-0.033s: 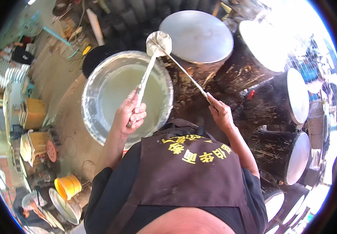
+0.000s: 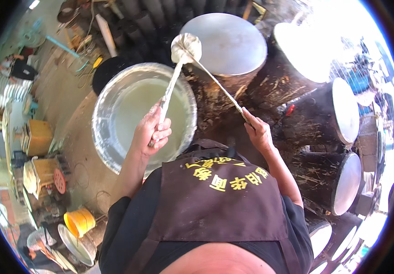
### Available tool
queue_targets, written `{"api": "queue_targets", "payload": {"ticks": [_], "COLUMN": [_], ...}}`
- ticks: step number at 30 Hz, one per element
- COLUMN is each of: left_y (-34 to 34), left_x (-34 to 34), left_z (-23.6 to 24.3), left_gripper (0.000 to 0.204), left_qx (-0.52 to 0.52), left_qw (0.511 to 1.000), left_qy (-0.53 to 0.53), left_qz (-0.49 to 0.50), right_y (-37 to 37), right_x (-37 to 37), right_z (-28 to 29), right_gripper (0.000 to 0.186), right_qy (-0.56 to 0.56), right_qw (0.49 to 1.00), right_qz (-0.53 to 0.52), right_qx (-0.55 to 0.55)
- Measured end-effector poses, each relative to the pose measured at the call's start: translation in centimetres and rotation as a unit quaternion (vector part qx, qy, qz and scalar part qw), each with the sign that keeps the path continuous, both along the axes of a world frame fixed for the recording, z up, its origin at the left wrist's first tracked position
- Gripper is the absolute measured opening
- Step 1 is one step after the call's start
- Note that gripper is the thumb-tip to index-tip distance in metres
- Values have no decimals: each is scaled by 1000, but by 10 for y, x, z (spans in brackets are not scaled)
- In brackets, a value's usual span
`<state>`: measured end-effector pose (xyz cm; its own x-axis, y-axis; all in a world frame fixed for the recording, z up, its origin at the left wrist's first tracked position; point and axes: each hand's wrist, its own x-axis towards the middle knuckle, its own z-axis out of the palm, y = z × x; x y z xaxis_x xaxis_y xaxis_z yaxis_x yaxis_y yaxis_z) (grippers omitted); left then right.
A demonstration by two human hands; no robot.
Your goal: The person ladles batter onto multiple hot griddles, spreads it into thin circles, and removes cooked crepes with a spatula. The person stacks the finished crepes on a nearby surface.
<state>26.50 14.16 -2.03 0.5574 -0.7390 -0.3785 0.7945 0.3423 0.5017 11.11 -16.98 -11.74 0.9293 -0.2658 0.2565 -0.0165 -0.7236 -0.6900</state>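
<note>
A: What is the biggest thing in front of the person?

B: A wide, round, shiny metal basin (image 2: 115, 150) holding pale, milky liquid (image 2: 137, 114). I place everything else from it. Just beyond its far right rim sits a round, flat, grey metal griddle plate (image 2: 229, 43) on a dark, charred drum stove (image 2: 215, 96). Further right of the basin, well apart from it, more round pale plates (image 2: 345, 109) stand on similar blackened stoves.

A: And nearer the person?

B: The person wears a dark brown apron with yellow characters (image 2: 220, 205) over a black shirt, on the near side of the basin, its bib close to the near rim.

A: What is the left hand doing?

B: The left hand (image 2: 153, 130) is above the near right part of the basin, over the liquid. Its fingers are curled tightly around the long, pale, batter-coated handle of a ladle (image 2: 169, 89). The handle slants up and away across the basin's right side.

A: Where does the ladle end?

B: Its round, white-smeared bowl (image 2: 185, 48) hangs above the basin's far right rim, at the edge of the griddle plate.

A: And the right hand?

B: The right hand (image 2: 257, 132) is to the right of the basin, over the dark stove. Its fingers are closed around a thin, long, light-coloured stick (image 2: 217, 84), which runs up and left to meet the ladle bowl.

A: Anything small to the left?

B: A yellow plastic bucket (image 2: 80, 221) stands on the ground, near and left of the basin.
</note>
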Motion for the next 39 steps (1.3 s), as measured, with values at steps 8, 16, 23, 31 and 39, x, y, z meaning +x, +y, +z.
{"api": "queue_targets", "payload": {"ticks": [8,16,23,31,39], "left_y": [-239,-308,-286,-203,-77], "left_x": [47,116,183,89,13], "left_z": [-17,-91,26,82,71], "left_gripper": [34,34,43,43,50], "left_qx": [190,422,641,203,25], "left_qw": [964,582,379,886,949], "left_qy": [-178,-685,-640,-366,-223], "left_qz": [-46,122,189,198,222], "right_y": [-146,-190,-193,-179,-164], "right_x": [11,46,86,66,136], "right_z": [28,6,-14,7,16], "right_gripper": [52,61,59,54,49], "right_qy": [54,172,182,60,86], "right_qw": [990,979,971,972,983], "right_qz": [-133,-113,-153,-155,-110], "right_qx": [-10,-6,1,165,120]}}
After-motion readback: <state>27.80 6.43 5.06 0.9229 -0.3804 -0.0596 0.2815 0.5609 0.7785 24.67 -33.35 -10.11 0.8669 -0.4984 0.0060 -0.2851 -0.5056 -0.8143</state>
